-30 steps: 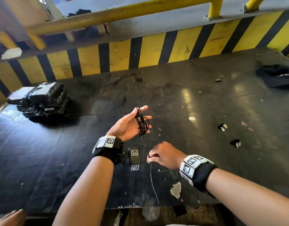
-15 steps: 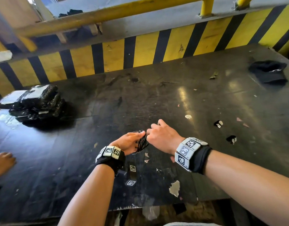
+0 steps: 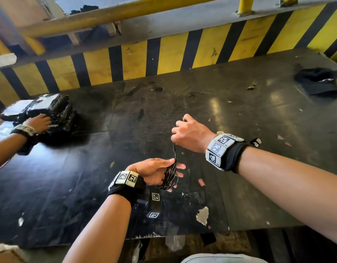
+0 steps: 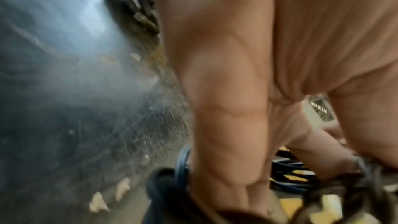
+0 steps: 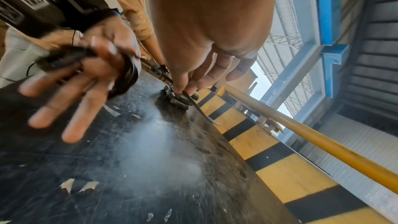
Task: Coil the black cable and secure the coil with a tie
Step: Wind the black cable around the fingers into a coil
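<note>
My left hand holds a coil of thin black cable looped around its fingers, and the thumb presses the loops against them. In the right wrist view those fingers are spread out straight with the coil around the hand. My right hand is raised above and beyond the left one. It pinches the cable's free strand, which runs taut down to the coil. The left wrist view is blurred and shows palm and cable loops. No tie is visible.
The dark worktable carries paper scraps. A stack of black packets sits at the far left with another person's hand on it. A black cloth lies at the back right. A yellow-black striped barrier bounds the far edge.
My right hand has moved from beside the left hand up and away, drawing a strand of cable taut. Another person's hand has reached the packet stack at the left.
</note>
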